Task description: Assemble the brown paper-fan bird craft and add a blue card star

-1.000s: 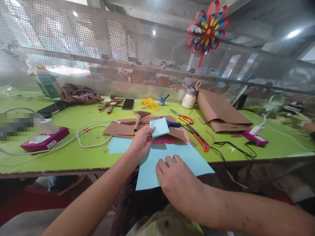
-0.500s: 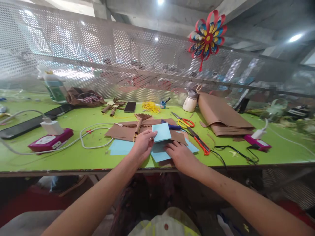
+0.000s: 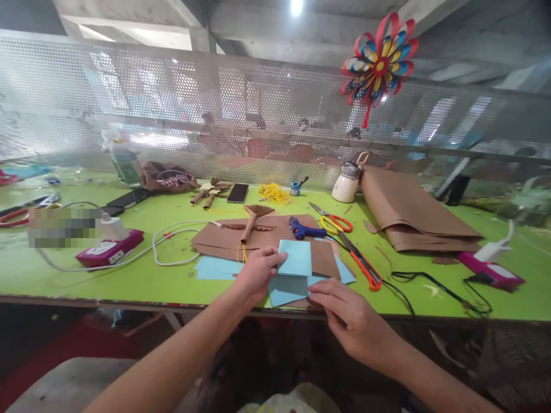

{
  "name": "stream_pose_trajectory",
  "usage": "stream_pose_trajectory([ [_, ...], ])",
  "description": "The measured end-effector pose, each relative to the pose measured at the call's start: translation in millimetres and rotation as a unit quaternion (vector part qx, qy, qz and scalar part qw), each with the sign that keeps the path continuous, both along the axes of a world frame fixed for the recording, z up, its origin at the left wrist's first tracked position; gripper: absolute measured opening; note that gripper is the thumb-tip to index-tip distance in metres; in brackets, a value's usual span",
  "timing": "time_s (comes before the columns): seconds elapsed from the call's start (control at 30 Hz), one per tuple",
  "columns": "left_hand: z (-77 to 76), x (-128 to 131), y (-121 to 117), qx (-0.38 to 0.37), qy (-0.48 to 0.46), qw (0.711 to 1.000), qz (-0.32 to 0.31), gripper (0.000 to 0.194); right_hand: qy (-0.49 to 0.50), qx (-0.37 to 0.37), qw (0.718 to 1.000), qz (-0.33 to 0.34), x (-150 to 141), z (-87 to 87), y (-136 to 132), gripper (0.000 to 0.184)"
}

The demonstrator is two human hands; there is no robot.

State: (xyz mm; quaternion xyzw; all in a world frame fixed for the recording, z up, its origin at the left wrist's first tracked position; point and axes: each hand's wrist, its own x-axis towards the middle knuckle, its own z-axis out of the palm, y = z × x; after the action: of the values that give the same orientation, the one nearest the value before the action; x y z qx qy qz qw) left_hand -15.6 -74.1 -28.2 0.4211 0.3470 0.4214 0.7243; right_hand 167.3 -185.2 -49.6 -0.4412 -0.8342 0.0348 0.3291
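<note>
My left hand (image 3: 258, 272) pinches a small folded light-blue paper (image 3: 296, 258) by its left edge, between thumb and fingers. Beneath it, another light-blue sheet (image 3: 286, 291) lies at the table's front edge. My right hand (image 3: 350, 312) has its fingers stretched out, tips at the right corner of that lower sheet, and its thumb apart. Brown paper sheets (image 3: 215, 240) lie just behind, carrying a brown pleated paper figure (image 3: 249, 223) with yellow strings. A blue glue gun (image 3: 305, 229) rests beyond the folded paper.
Yellow-and-orange scissors (image 3: 333, 222) and an orange-handled cutting tool (image 3: 365, 267) lie to the right. Farther right are a folded brown paper stack (image 3: 417, 209) and a black cable (image 3: 430, 281). At left, a white cable (image 3: 155, 246) loops from a purple power strip (image 3: 112, 251).
The view has swung left, so the table sits farther right. My left hand has brought the folded paper nearer the front edge, uncovering the glue gun. My right hand has drawn back to the sheet's corner.
</note>
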Motion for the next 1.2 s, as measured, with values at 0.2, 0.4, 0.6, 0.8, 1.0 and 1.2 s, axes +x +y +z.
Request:
stream_pose_trajectory([
  [0.2, 39.1, -29.2, 19.4, 0.066, 0.129, 0.985, -0.09, 0.02, 0.091, 0.026, 0.991, -0.09, 28.1, 17.3, 36.5, 0.027],
  [0.4, 40.4, -20.7, 60.0, 0.208, 0.146, 0.966, -0.038, 0.018, 0.184, -0.093, 0.971, -0.118, 18.7, 38.6, 105.7, 0.024],
  [0.6, 41.2, -24.0, 89.2, 0.23, 0.043, 0.969, 0.076, 0.017, -0.151, -0.045, 0.987, -0.012, -34.7, 35.9, 113.1, 0.038],
  [0.8, 61.6, -66.8, 113.1, 0.224, -0.105, 0.939, 0.239, 0.015, -0.226, 0.016, 0.974, -0.014, -70.8, 10.3, 124.9, 0.048],
  [1.0, 52.3, -67.1, 113.3, 0.159, -0.096, 0.96, 0.211, 0.02, -0.221, 0.033, 0.974, -0.029, -71.4, -12.4, 139.3, 0.04],
  [1.2, 42.0, -48.8, 98.8, 0.154, -0.016, 0.983, 0.103, 0.019, -0.177, 0.021, 0.984, -0.029, -73.4, -12.2, 125.9, 0.041],
])
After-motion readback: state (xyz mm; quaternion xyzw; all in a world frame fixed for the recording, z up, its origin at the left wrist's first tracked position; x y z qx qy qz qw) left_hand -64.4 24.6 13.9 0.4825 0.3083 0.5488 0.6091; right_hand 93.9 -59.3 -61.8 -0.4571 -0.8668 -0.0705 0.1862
